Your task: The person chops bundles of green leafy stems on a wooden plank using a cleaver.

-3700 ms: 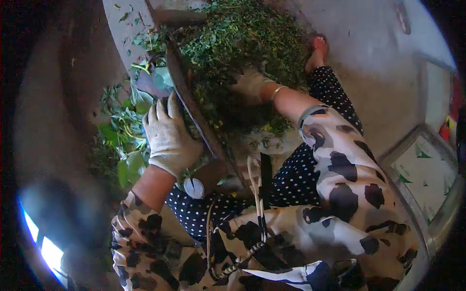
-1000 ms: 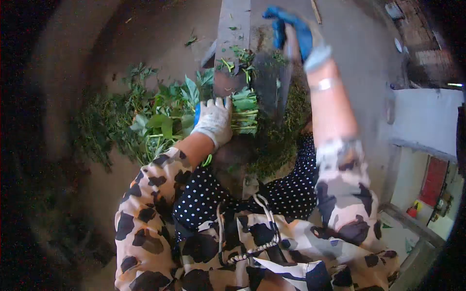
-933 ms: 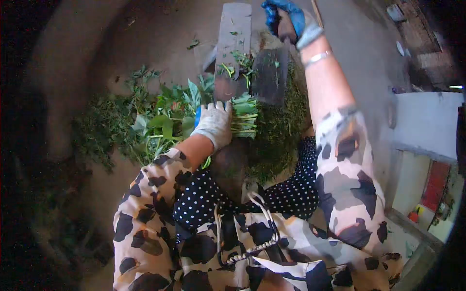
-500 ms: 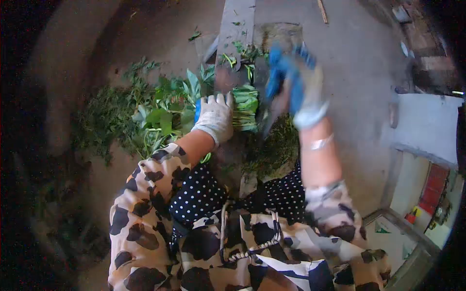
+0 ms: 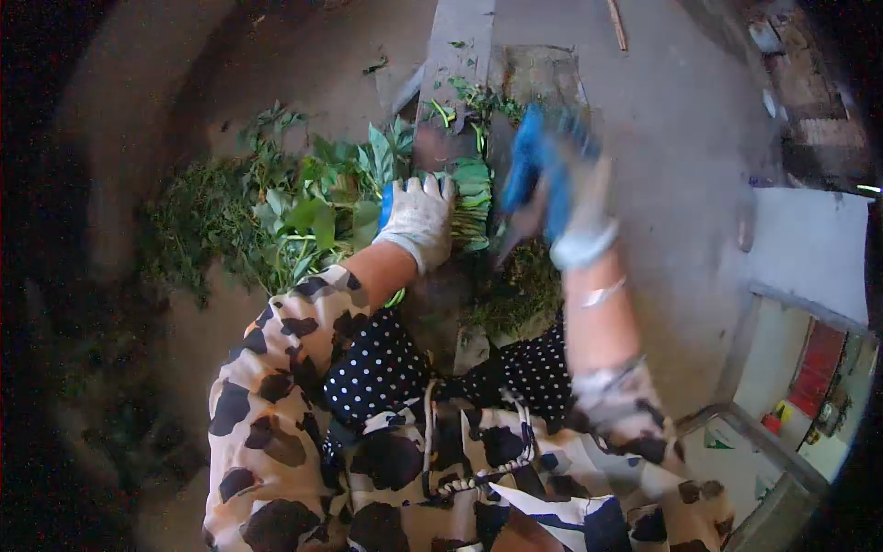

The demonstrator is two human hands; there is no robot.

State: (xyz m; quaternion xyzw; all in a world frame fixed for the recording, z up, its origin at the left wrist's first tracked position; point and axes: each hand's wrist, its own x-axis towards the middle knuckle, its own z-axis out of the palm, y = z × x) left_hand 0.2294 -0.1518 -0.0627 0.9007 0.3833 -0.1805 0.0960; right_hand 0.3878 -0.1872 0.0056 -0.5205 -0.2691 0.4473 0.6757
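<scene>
My left hand (image 5: 418, 223), in a white and blue glove, is closed over a bundle of leafy green stems (image 5: 472, 216) and presses it on a narrow board. Leaves stick out to the left of the hand, and the even stem ends point right. My right hand (image 5: 563, 184), gloved the same way and smeared by motion, is just right of those ends. It is closed around a knife (image 5: 517, 232), whose blurred greyish blade points down beside the bundle; the handle is hidden.
A heap of loose greens (image 5: 221, 216) lies on the floor to the left. Cut scraps (image 5: 510, 304) are piled below the knife. The board (image 5: 460, 41) runs away from me, with bits of leaf on it. A stick (image 5: 616, 23) lies at the far right.
My right hand and the knife have shifted slightly down and closer to the stem ends. My left hand keeps its hold on the bundle. The whole view has shifted a little.
</scene>
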